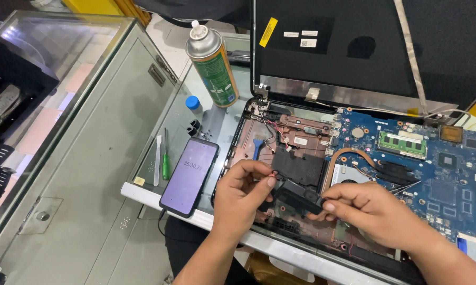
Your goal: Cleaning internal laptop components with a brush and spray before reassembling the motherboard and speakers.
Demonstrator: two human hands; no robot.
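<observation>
Speaker point(296, 196) pinched by both hands, left hand point(243, 191) and right hand point(372, 208); best lifted gently, minding its thin wires point(274, 138).

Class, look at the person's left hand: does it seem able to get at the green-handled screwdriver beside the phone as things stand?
Probably yes. The screwdriver lies uncovered on the glass top, left of the phone. But the left hand is pinching a small black part, so it would need to let go first.

black speaker module point(296, 196): matt plastic, pinched between left hand point(240, 192) and right hand point(372, 211) | circuit board point(438, 179) beyond the grip: blue, semi-gloss | spray can point(212, 66) far left of it: shiny metal | table top point(143, 153): smooth glass
</observation>
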